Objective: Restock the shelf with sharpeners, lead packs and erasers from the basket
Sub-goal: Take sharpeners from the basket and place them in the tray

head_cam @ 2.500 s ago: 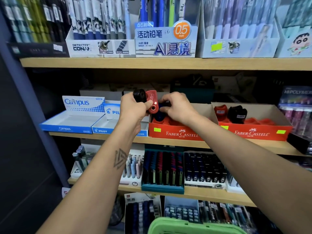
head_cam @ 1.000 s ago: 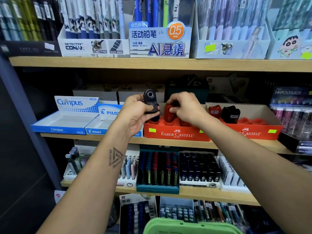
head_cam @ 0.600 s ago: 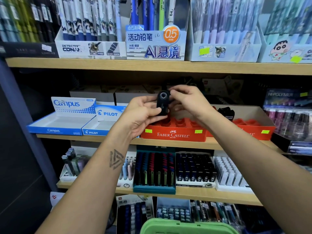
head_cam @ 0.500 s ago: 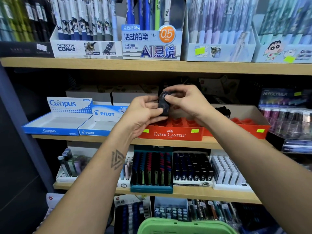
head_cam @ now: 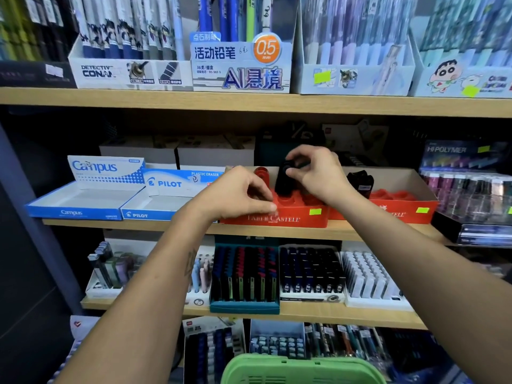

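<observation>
A black sharpener stands upright in a slot of the left red Faber-Castell tray on the middle shelf. My right hand pinches its top from the right. My left hand sits lower, at the tray's front left corner, its thumb and curled fingers on the front wall. A red sharpener stands in the tray just behind my left hand. The green basket shows only its rim at the bottom edge; its contents are hidden.
A second red tray to the right holds a black sharpener. Open blue Campus and Pilot eraser boxes lie to the left. Lead tubes are at the far right, with pen displays on the shelves above and below.
My right hand took the black sharpener from my left and lowered it into the tray. My left hand dropped to the tray's front edge. The red sharpener went into the tray earlier.
</observation>
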### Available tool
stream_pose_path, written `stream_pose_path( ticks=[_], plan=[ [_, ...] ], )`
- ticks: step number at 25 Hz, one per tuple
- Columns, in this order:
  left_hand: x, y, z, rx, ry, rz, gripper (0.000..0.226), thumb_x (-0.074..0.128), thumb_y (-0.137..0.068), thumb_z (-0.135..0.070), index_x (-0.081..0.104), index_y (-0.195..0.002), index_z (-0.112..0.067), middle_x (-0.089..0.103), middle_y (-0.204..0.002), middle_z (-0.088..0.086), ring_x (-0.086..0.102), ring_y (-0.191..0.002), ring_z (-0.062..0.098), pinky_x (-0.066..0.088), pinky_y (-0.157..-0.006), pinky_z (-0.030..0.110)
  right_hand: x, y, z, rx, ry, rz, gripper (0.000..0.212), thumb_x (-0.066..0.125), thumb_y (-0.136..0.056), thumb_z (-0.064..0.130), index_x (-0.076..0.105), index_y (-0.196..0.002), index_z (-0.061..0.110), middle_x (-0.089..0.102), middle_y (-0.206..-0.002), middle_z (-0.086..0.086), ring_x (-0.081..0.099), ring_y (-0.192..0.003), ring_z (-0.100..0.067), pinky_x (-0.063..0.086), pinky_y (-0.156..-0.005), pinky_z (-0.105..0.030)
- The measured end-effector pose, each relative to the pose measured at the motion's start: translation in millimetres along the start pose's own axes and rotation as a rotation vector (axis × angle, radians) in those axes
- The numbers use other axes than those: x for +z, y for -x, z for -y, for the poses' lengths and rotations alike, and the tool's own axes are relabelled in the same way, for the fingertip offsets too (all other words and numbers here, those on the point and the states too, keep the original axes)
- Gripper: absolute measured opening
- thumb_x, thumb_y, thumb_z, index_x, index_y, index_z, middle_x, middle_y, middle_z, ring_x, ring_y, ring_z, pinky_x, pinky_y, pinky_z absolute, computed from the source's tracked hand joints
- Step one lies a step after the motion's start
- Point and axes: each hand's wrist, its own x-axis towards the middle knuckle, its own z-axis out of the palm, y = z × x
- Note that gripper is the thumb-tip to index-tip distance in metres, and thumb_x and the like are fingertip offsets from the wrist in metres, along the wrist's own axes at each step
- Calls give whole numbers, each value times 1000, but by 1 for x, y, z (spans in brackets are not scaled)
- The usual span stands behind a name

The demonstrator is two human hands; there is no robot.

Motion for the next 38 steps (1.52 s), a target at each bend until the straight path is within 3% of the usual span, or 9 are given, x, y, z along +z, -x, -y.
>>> stream_pose_path(
  ticks=[9,13,17,21,23,27,31,35,38],
  plan=[
    [7,-4,1,-29,-3,-9,10,81,-82,-23,78,-86,-31,72,-85,-16,65,-85,2,50,-76,16,0,4,1,-89,235,56,21,69,-91,28,73,-112,26,61,-120,5,57,-113,-17,50,-93,-36],
    [6,-1,-7,54,-134,-65,22,79,-80,-29,76,-102,-30,69,-91,-17,61,-84,0,51,-86,29,-8,10,7,-156,245,92,34,63,-95,27,66,-128,25,49,-125,4,55,-112,-16,47,-94,-32],
    [29,15,-47,202,-132,-304,26,63,-82,-14,72,-106,-20,71,-91,-4,64,-81,12,51,-78,30,-17,74,11,-222,-17,-169,34,56,-88,7,70,-117,18,58,-106,4,57,-83,-8,47,-80,-23],
    [99,46,-65,134,-51,-134,20,57,-81,-3,70,-89,-15,69,-83,-1,60,-72,11,49,-67,27,2,170,-18,0,-127,-249,22,54,-81,11,68,-97,17,67,-86,3,60,-79,-17,46,-68,-31],
    [159,70,-49,60,-55,62,17,56,-77,-3,69,-84,-10,70,-79,5,63,-74,20,46,-63,27,33,223,-54,202,-107,-104,19,50,-77,17,64,-89,18,69,-81,-3,62,-78,-25,49,-66,-36],
    [269,129,15,-206,-142,535,12,57,-79,0,66,-86,-5,67,-77,13,67,-76,30,50,-60,34,90,310,-119,430,119,533,26,53,-80,12,71,-98,17,73,-95,-13,68,-93,-30,53,-78,-34],
    [331,172,75,-321,-239,834,11,65,-81,-7,58,-75,-14,55,-70,4,56,-72,24,42,-60,30,140,364,-152,415,231,995,24,62,-87,10,71,-110,11,71,-108,-12,67,-102,-28,50,-82,-29],
    [367,195,109,-342,-302,1056,22,80,-77,-26,60,-75,-17,64,-78,6,59,-72,24,50,-65,31,186,392,-165,352,157,1238,33,68,-91,29,67,-116,8,68,-114,-18,64,-105,-33,44,-79,-30],
    [386,211,126,-386,-372,1257,41,87,-66,-27,67,-100,-19,70,-103,9,68,-88,26,55,-77,35,218,416,-167,320,135,1397,36,72,-87,24,66,-120,9,67,-116,-15,62,-98,-28,40,-75,-25]
  ],
)
